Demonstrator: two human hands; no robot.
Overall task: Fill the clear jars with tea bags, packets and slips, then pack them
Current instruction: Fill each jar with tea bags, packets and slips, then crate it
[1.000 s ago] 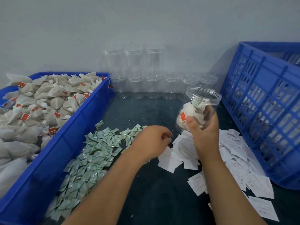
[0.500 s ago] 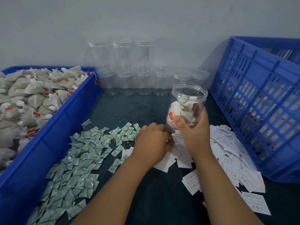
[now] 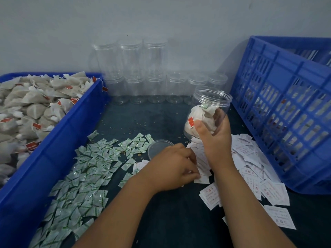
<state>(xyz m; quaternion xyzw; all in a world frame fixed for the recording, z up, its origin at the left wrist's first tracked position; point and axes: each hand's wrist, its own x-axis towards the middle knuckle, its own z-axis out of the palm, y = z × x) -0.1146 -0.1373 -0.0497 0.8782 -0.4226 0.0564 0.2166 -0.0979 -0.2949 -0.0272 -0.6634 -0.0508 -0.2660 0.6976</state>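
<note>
Holding the clear jar [image 3: 211, 104] is the right hand [image 3: 216, 140], with fingers and thumb wrapped round the lower wall. The jar is raised off the table [image 3: 170, 221] and tilted, with its open mouth facing up and away from the person. Inside it lie several tea bags [image 3: 198, 120] and one green packet [image 3: 206, 106] on top; no slip is visible inside.

The left hand [image 3: 173, 163] is directly below and beside the jar, its fingers curled down onto the slips [image 3: 250, 169] and apparently pinching the edge of one.

The step in hand is judged to be adding the slip:

- Lift a single sheet — the slips overlap and may cling in pairs.
- Keep the mouth tilted toward the left hand.
- Slide the slip down the wall, not onto the packet.

A loose lid [image 3: 157, 149] rests on the table just beside the left hand, at the edge of the scattered packets [image 3: 93, 167]. The blue bin [image 3: 53, 140] of tea bags stands at the left and the blue crate [image 3: 286, 113] at the right. Empty jars [image 3: 154, 74] are stacked at the wall.
</note>
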